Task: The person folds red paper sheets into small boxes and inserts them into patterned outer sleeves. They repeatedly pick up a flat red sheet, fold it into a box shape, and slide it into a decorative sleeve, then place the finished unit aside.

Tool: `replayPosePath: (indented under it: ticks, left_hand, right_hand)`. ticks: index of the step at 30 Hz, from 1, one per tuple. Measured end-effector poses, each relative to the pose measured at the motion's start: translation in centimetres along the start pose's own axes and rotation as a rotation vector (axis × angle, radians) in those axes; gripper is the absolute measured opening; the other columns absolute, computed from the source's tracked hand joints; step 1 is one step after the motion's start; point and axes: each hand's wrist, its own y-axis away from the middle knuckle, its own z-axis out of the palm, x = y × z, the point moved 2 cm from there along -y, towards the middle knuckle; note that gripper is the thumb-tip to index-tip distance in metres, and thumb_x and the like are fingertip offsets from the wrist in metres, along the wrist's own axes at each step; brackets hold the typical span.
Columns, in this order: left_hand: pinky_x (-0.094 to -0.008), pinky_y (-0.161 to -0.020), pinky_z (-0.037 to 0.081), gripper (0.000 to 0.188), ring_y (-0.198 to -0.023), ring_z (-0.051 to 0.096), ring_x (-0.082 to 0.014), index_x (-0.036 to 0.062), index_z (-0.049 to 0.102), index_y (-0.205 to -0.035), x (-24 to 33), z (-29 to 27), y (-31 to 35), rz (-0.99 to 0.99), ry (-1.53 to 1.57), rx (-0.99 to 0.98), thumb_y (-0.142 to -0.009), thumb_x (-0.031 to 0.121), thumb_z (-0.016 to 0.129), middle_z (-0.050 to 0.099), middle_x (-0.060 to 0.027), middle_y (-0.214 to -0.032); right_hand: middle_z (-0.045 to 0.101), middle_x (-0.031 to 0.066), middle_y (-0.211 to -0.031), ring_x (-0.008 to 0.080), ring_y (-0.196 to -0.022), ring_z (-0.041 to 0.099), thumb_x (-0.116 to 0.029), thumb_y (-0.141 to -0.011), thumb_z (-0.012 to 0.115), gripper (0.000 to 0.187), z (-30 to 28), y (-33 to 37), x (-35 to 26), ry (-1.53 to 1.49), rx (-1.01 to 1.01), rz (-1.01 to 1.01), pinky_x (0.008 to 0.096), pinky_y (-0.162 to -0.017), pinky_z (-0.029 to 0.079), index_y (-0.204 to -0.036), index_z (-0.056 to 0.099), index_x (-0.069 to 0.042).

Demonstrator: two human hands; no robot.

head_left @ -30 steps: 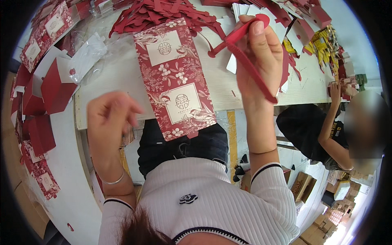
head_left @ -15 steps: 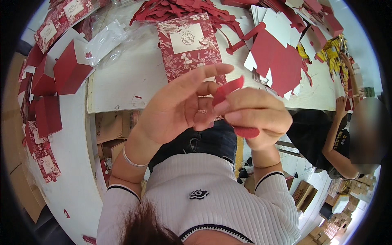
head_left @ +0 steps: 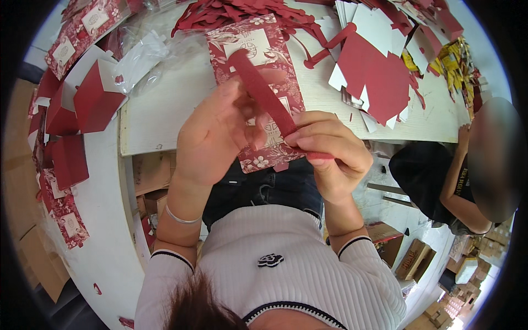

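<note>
A narrow red paper strip (head_left: 263,92) runs slantwise between both hands, above the table's near edge. My left hand (head_left: 217,135) pinches its upper part with thumb and fingers. My right hand (head_left: 333,154) grips its lower end. Under the hands lies a flat red floral carton blank (head_left: 250,52) with white label panels, hanging a little over the white table (head_left: 165,110).
Folded red boxes (head_left: 91,102) and clear plastic wrap (head_left: 140,58) sit at the left. A heap of red strips (head_left: 231,11) lies at the back; red and white die-cut sheets (head_left: 379,71) are at the right. Another person in a dark top (head_left: 440,176) sits at the right. Cardboard boxes (head_left: 410,258) stand on the floor.
My right hand brought the strip down from the table toward my body. My left hand rose from below the table edge and took hold of the strip's upper part.
</note>
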Motion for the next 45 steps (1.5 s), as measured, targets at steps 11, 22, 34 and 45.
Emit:
replayPosePath:
  ticks: [11,22,34,45]
  left_hand:
    - [-0.0213,-0.06,0.05,0.021,-0.071,0.059,-0.0087,-0.0019,0.056,-0.106,-1.1,0.9,0.0,0.557,-1.031,0.117,-0.086,0.004,0.05,0.062,-0.0072,-0.085]
    - [-0.0237,-0.065,0.05,0.025,-0.075,0.06,-0.0134,-0.0072,0.054,-0.106,-1.5,1.1,0.9,0.403,-0.844,0.026,-0.087,0.008,0.051,0.063,-0.012,-0.085]
    - [-0.0192,-0.063,0.039,0.02,-0.075,0.048,-0.0095,-0.0026,0.061,-0.099,-1.3,0.5,0.9,0.446,-1.025,0.097,-0.085,0.009,0.055,0.051,-0.006,-0.089]
    - [-0.0213,-0.066,0.042,0.021,-0.075,0.053,-0.012,-0.0014,0.061,-0.098,-1.6,0.4,0.8,0.473,-0.993,0.067,-0.082,0.012,0.059,0.055,-0.0076,-0.084]
  right_hand:
    - [0.059,0.0052,-0.074,0.0128,-0.063,0.049,0.0,-0.078,0.058,0.024,1.3,-1.1,0.1,0.038,0.082,0.332,0.0238,-0.062,0.041,-0.102,0.056,0.001]
    - [0.055,0.0074,-0.079,0.012,-0.068,0.054,0.007,-0.077,0.057,0.026,1.9,-1.3,0.3,0.128,0.174,0.202,0.0213,-0.059,0.043,-0.1,0.05,-0.001]
    - [0.055,0.0054,-0.074,0.013,-0.066,0.052,0.007,-0.072,0.062,0.031,1.6,-1.3,0.3,0.226,0.164,0.226,0.0232,-0.062,0.044,-0.1,0.051,-0.001]
    - [0.055,0.0054,-0.07,0.0107,-0.064,0.055,0.008,-0.071,0.064,0.037,1.4,-1.1,0.3,0.151,0.146,0.253,0.0221,-0.06,0.045,-0.103,0.048,0.0]
